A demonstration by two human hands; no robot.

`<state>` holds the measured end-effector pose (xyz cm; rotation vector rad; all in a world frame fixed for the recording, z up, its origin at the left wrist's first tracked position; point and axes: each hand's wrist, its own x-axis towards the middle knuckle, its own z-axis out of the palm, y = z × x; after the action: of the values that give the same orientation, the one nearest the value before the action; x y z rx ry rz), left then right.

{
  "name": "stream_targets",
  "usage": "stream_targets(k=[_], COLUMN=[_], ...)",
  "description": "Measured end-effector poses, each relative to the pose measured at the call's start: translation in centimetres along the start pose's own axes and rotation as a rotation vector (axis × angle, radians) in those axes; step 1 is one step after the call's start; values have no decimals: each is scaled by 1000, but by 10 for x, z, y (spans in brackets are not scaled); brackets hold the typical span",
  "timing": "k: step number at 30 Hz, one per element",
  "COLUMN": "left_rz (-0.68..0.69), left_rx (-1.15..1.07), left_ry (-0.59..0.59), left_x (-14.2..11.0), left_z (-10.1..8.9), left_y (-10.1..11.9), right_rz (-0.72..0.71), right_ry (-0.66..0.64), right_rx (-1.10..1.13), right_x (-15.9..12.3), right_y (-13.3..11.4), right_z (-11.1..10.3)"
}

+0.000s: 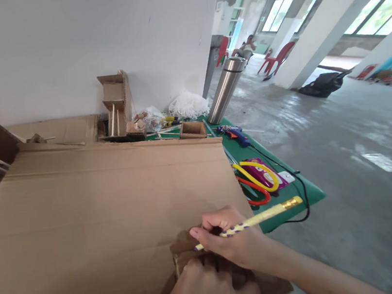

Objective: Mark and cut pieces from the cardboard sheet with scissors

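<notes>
A big sheet of brown corrugated cardboard [99,215] lies flat in front of me. My right hand [232,240] is closed around a yellow pencil with purple dots [251,221], its tip at a small brown cardboard piece [184,249] lying on the sheet. My left hand [208,292] presses down on that small piece from the near side, its fingers curled over it. The pencil's gold end points right, toward the green mat.
A green mat [311,191] holds scissors with yellow and red handles [258,184], a blue glue gun [234,134] with a black cord, a steel tumbler [226,88], small cardboard boxes [118,107] and white netting [187,104]. White wall behind; concrete floor at right, red chairs far off.
</notes>
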<state>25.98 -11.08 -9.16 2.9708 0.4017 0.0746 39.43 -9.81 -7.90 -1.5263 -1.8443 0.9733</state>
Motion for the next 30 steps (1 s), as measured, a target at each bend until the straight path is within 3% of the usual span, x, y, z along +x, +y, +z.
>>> stream_targets(k=[7, 15, 22, 30], left_rz=[-13, -3, -23, -28], left_rx=[-9, -3, 24, 75], left_ry=[-39, -9, -93, 89], left_x=[1, 1, 2, -2], left_z=[-1, -2, -5, 2], left_y=[0, 0, 0, 0], right_rz=[-12, 8, -17, 4], right_ry=[22, 16, 69, 61], right_rx=[-58, -71, -192, -158], right_x=[-7, -15, -23, -24], right_y=[6, 8, 16, 17], right_z=[-13, -11, -20, -22])
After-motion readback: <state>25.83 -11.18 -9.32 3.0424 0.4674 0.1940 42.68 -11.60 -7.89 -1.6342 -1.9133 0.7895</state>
